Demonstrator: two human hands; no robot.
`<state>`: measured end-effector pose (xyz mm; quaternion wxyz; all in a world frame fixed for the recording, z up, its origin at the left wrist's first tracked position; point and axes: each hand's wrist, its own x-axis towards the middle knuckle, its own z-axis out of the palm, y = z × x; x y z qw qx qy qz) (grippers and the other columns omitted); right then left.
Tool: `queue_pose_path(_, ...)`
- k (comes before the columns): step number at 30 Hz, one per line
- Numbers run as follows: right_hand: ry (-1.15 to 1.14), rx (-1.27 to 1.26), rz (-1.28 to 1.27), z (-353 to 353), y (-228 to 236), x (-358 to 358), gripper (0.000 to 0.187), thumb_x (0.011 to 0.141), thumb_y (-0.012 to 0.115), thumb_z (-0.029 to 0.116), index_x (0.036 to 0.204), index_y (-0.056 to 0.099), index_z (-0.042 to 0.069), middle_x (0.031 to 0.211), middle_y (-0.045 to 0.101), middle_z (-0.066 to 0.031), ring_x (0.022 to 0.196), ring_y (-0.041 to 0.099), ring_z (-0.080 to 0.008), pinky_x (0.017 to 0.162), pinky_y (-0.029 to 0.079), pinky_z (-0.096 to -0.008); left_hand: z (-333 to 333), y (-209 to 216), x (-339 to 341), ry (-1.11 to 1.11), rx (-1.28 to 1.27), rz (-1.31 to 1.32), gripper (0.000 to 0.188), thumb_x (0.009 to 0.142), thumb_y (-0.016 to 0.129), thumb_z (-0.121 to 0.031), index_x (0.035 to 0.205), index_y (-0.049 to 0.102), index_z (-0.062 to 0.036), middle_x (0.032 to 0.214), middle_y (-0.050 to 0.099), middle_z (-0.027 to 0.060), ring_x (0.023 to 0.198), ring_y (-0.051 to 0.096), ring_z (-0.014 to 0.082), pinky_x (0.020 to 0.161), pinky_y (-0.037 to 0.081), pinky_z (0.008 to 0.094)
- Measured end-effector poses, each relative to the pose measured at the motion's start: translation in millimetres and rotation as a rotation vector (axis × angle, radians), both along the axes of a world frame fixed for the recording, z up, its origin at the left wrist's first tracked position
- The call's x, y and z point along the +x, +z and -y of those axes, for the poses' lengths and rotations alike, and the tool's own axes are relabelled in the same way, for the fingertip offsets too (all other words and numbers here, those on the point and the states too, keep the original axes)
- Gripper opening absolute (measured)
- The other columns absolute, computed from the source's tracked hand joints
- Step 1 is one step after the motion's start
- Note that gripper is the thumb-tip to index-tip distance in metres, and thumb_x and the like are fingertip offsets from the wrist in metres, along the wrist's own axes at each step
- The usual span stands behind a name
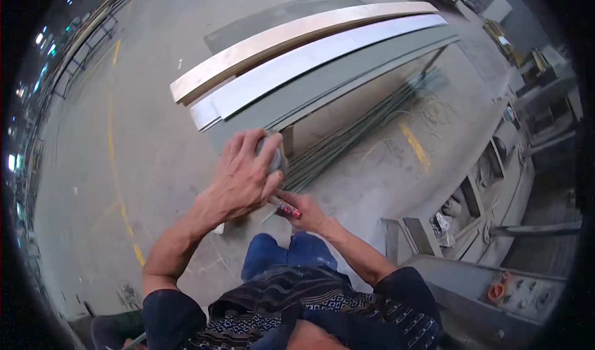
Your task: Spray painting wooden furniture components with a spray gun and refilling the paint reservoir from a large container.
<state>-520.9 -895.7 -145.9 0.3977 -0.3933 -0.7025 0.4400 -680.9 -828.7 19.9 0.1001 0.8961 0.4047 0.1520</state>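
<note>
Left hand: the left hand (238, 182) has its fingers curled partway round a rounded grey thing (278, 159), gripping it just off the near end of the desk (347, 80).
Right hand: the right hand (307, 212), lower, has its fingers closed on a red-ended stick (286, 208).
Stick's axis: slanting, upper left to lower right — red end toward the lower right; whether it joins the grey thing, I cannot tell.
Desk: long, grey-green, running away to the upper right, with a tan board (297, 40) and a whitish board (322, 55) lying lengthwise.
Floor: grey, yellow-lined — green strips (353, 133) bundled below the desk.
Room: grey machine (458, 282) at right, racks at far left.
</note>
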Motion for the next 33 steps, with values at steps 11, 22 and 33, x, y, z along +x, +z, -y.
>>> queue_pose_path(11,-0.284,0.004,0.078,-64,42,119,0.04,0.074,0.062,0.008,0.114,0.057,0.007,0.086,0.061,-0.0211,0.08,0.061,-0.037,0.068,0.048,-0.04,-84,29,152,0.016,0.103,0.118,0.048,0.08,0.05,-0.022,0.122,0.044,-0.0006,0.111,0.044,0.021,0.103,0.04,0.0369,0.091,0.032,0.0459)
queue_pose_path(22,-0.431,0.102,0.071,-240,35,243,0.042,0.076,0.065,0.009,0.116,0.055,0.006,0.075,0.06,-0.0154,0.068,0.061,-0.0284,0.063,0.048,-0.033,-274,24,293,-0.028,0.184,0.189,0.042,0.081,0.05,-0.023,0.119,0.049,-0.0059,0.11,0.044,0.0205,0.102,0.041,0.0357,0.09,0.033,0.0461)
queue_pose_path(33,-0.386,0.102,0.092,-413,39,338,0.045,0.075,0.062,0.006,0.12,0.052,0.007,0.078,0.059,-0.0199,0.07,0.058,-0.0362,0.063,0.048,-0.0352,-458,28,390,-0.11,0.095,0.135,0.055,0.073,0.067,-0.031,0.118,0.048,-0.0051,0.108,0.049,0.0223,0.097,0.05,0.0362,0.083,0.043,0.0428)
